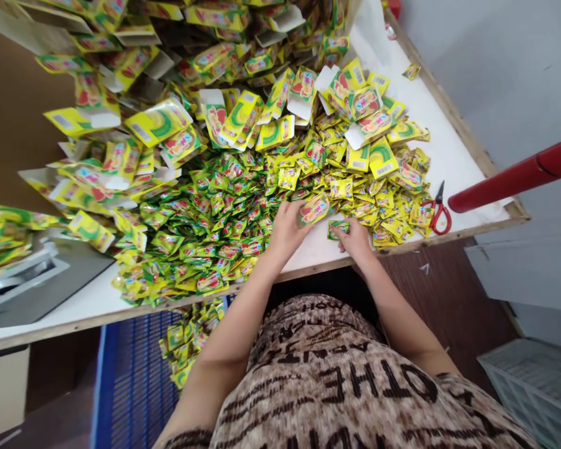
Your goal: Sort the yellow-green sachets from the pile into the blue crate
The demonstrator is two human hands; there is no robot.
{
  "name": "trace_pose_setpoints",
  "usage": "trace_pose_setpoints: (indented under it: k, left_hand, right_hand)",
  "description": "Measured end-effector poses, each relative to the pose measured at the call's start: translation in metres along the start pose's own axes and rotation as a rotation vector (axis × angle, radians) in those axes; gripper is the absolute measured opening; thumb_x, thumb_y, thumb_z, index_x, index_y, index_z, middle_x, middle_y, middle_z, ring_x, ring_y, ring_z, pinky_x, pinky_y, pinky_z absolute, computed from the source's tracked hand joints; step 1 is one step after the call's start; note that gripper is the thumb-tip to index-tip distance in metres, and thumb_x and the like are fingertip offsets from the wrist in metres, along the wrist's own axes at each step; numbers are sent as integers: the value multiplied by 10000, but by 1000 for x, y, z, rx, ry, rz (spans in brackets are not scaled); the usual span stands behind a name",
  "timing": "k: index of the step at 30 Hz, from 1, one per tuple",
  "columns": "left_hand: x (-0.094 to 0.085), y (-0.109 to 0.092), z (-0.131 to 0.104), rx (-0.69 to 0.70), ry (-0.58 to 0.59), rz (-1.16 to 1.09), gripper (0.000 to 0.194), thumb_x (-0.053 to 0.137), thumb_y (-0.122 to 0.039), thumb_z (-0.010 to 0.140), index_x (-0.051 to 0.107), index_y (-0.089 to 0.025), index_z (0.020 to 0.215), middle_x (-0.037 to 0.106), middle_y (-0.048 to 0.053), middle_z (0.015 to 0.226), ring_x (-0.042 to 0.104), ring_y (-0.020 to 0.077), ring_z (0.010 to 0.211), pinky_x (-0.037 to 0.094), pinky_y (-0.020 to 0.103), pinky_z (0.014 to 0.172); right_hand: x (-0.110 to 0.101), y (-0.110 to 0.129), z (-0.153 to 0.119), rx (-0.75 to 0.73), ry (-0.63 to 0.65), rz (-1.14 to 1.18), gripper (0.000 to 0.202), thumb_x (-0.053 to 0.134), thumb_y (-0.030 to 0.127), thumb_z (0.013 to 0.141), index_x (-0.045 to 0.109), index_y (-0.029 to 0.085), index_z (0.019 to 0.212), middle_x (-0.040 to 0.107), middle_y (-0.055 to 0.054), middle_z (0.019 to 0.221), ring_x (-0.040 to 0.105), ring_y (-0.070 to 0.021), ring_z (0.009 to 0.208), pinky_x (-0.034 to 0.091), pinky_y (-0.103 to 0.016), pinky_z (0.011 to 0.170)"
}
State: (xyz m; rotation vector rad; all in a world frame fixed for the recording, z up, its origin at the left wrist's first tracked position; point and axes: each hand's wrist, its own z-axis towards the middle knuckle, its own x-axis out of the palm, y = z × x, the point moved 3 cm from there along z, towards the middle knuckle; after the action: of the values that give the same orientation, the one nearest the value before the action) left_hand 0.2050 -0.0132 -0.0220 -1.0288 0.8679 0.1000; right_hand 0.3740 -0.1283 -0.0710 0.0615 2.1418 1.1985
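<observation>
My left hand (287, 227) grips a small yellow-and-green printed box (315, 209) by its left end. A few centimetres to the right, my right hand (355, 238) pinches a small green packet (337, 229) between thumb and fingers, apart from the box. A heap of green packets (210, 212) lies to the left of my left hand. Yellow packets (355, 199) are heaped beyond and right of my right hand. Behind both heaps lie many printed boxes (243, 118), several with white end flaps standing out.
Red-handled scissors (441, 215) lie at the table's right, beside a thick red bar (514, 178). The white table (449, 137) has a wooden edge. At the left is a grey board with a metal device (23, 274). Below stands a blue crate (135, 374) with yellow packs.
</observation>
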Motion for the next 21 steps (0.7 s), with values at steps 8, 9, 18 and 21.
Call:
trace_pose_setpoints:
  k: [8, 9, 18, 21]
  left_hand:
    - [-67, 30, -64, -402, 56, -569, 613, 830, -321, 635, 553, -193, 1167, 714, 15, 838, 659, 157, 713, 483, 232, 645]
    - [-63, 29, -67, -416, 44, -598, 605, 836, -308, 625, 551, -191, 1146, 716, 16, 835, 659, 152, 709, 481, 225, 642]
    - [6, 23, -83, -531, -2, -936, 311, 815, -345, 654, 660, -160, 852, 699, 21, 801, 635, 154, 730, 490, 250, 701]
    - [3, 25, -87, -512, 7, -954, 303, 790, -360, 689, 697, -165, 902, 701, 29, 830, 632, 169, 768, 488, 261, 729]
  right_hand:
    - [-5, 1, 2, -321, -7, -424, 359, 798, 300, 680, 620, 167, 962, 660, -78, 899, 626, -193, 768, 483, -295, 680]
    - [-4, 1, 1, -347, -61, -451, 373, 811, 306, 656, 619, 162, 941, 651, -99, 942, 619, -212, 827, 482, -313, 715]
    - [-3, 41, -30, -439, -106, -37, 376, 713, 393, 757, 603, 185, 1050, 661, -27, 855, 600, -193, 739, 475, -319, 687]
    - [8, 75, -49, -723, -116, 91, 290, 641, 361, 851, 621, 211, 1099, 680, -60, 1041, 631, -209, 929, 489, -335, 840]
